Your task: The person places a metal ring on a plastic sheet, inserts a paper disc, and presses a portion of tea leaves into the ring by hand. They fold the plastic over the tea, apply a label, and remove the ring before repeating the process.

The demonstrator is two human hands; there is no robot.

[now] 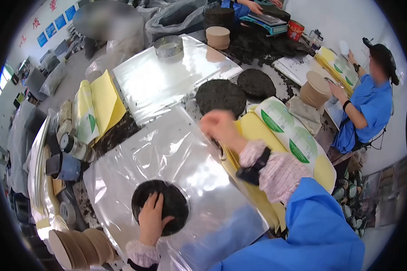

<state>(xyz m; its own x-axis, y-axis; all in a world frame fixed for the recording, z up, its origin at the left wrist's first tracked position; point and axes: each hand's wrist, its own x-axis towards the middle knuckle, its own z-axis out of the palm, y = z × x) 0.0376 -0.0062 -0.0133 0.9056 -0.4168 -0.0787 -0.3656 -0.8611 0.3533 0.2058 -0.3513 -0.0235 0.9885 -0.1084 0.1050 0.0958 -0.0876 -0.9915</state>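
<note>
My left hand (153, 219) lies with fingers spread on a dark round disc (174, 212). A thin, shiny rim shows along the disc's right edge. The disc rests on a silvery sheet (122, 180) with clear, wrinkled plastic film (199, 162) over much of it. My right hand (222, 130) is raised above the far right edge of that sheet, beside yellow printed sheets (262, 135). Its fingers look curled but are smeared by motion, so I cannot make out anything in them. Two dark, rough round cakes, one larger (219, 97) and one smaller (256, 84), lie just beyond it.
A second silvery sheet (144, 86) carries a metal ring (168, 46). Stacked brown discs (79, 248) lie front left, near a jar (77, 147) and a blue-grey container (68, 167). Dark crumbs (117, 131) litter the table. A co-worker in blue (366, 104) works at right.
</note>
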